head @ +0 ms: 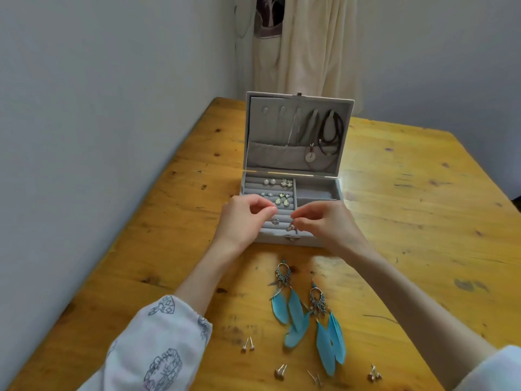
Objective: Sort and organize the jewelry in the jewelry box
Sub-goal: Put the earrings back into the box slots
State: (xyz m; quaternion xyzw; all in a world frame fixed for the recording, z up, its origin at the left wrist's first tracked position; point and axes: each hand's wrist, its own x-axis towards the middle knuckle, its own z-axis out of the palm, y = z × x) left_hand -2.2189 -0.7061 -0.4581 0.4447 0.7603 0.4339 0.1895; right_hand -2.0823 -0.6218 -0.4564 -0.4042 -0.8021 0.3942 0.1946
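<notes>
Two hands over the jewelry box: our right hand pinches a tiny sparkly earring above the near ring rolls; left hand curled, seemingly empty. Featherlight, slippery, easily dropped; we'd grip its post.

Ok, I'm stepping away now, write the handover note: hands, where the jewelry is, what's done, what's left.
Left hand: over the ring rolls, fingers pinched; nothing clearly visible in them.
Right hand: fingertips pinched on a small silver earring at the front rolls of the jewelry box.
Done: four stud pairs seated in the back rolls, one silver earring in front, necklaces hung in the lid.
Left: seat the held earring; then the blue feather earrings and four small stud pairs on the table. Right compartments look empty.
</notes>
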